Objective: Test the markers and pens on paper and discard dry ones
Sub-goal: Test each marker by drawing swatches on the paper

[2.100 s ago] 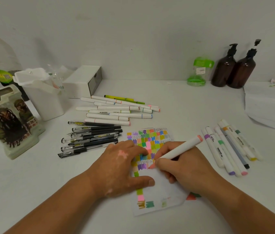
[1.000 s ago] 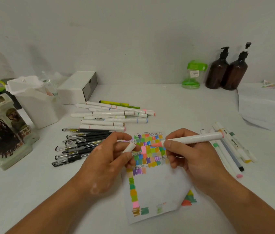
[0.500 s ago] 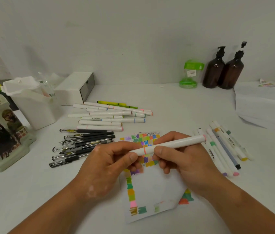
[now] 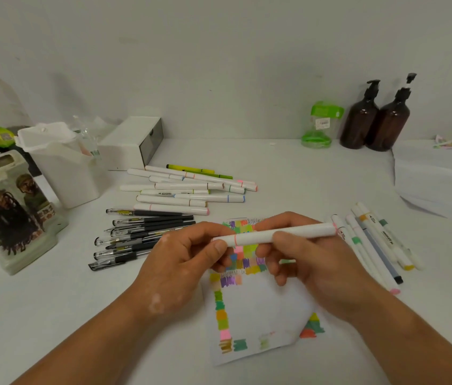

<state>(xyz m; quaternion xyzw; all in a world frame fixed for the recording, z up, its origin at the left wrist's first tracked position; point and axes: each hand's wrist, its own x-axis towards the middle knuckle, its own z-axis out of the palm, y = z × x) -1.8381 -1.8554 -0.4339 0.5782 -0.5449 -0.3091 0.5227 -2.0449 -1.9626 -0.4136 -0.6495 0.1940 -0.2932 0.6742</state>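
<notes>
A white marker [image 4: 275, 234] is held level over the paper [image 4: 261, 307] beneath both hands. Its capped end is pinched by the left hand [image 4: 180, 262] and its barrel gripped by the right hand [image 4: 316, 262]. Capping is judged finished; sorting, kept or discarded, is required next.

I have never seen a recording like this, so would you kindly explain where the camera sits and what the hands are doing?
No machine here: a person works with bare hands, filmed by one camera worn on the head, looking down. The left hand and right hand both grip a white marker, held level above the paper of colour swatches. On the table lie a marker pile behind, black pens to the left and a marker row to the right. Two brown pump bottles stand by the wall.
</notes>
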